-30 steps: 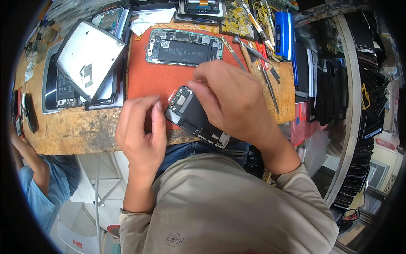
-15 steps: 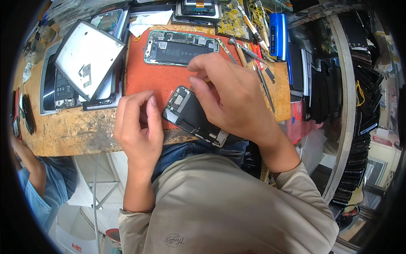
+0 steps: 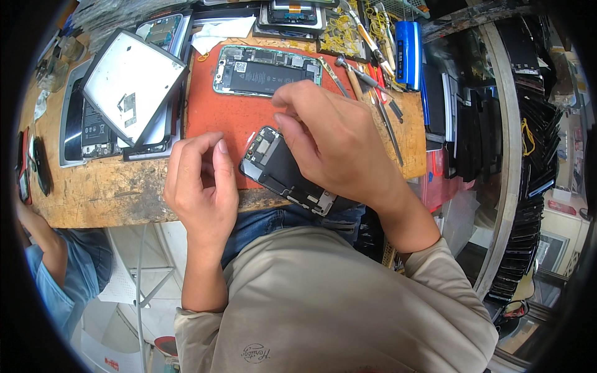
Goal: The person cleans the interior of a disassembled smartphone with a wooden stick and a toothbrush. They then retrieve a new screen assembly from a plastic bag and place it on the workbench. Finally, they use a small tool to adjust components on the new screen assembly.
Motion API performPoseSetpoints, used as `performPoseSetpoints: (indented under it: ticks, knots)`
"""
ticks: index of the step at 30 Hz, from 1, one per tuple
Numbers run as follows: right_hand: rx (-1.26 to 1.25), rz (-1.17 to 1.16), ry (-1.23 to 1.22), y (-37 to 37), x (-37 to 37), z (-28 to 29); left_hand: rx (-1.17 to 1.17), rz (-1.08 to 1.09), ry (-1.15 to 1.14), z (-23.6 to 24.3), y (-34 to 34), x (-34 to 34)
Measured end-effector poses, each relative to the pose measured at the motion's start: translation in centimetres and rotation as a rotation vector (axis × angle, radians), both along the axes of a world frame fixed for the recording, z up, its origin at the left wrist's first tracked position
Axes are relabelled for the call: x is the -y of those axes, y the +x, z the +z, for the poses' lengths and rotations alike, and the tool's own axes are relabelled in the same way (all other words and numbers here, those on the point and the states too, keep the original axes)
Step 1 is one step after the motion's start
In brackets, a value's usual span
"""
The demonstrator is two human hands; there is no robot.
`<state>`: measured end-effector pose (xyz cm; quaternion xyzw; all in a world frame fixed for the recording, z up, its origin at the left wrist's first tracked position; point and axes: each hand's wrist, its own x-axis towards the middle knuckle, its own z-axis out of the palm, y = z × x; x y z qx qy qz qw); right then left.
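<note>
A phone screen assembly (image 3: 273, 165) lies back side up and slanted at the orange mat's near edge, overhanging the bench front. My right hand (image 3: 339, 146) is above it and hides its far right part. That hand's thumb and forefinger are bent with a gap between their tips, and I see nothing held there. To the left of the assembly, my left hand (image 3: 202, 180) is raised, thumb and forefinger tips together; anything between them is too small to tell. Beyond both hands, an opened phone body (image 3: 264, 71) with a black battery lies on the mat (image 3: 214, 115).
At the left, a white-backed panel (image 3: 130, 81) tops a pile of device parts. Tweezers (image 3: 334, 76), screwdrivers (image 3: 357, 81) and a blue cylinder-like object (image 3: 408, 53) lie right of the mat. Another person's arm (image 3: 46, 236) is at the far left, by the wooden bench (image 3: 93, 199).
Both hands have shifted very slightly to the left. The screen assembly and the phone body keep their places.
</note>
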<state>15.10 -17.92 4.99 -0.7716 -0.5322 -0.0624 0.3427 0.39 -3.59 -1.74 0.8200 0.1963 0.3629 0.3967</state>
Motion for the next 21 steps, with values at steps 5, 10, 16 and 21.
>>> performPoseSetpoints:
  ticks: [5, 10, 16, 21]
  knots:
    - [0.090, 0.081, -0.161, 0.1, 0.4, 0.9, -0.083, -0.018, -0.015, 0.2, -0.2, 0.2]
    - [0.021, 0.167, -0.115, 1.0, 0.1, 1.2, 0.066, 0.068, -0.048, -0.2, 0.1, 0.3]
    - [0.033, 0.182, -0.126, 1.0, 0.3, 1.0, -0.050, -0.086, 0.117, 0.4, 0.1, 0.2]
    - [0.184, 0.091, -0.176, 0.9, 0.0, 1.1, -0.179, -0.128, 0.271, 0.9, 0.8, 1.0]
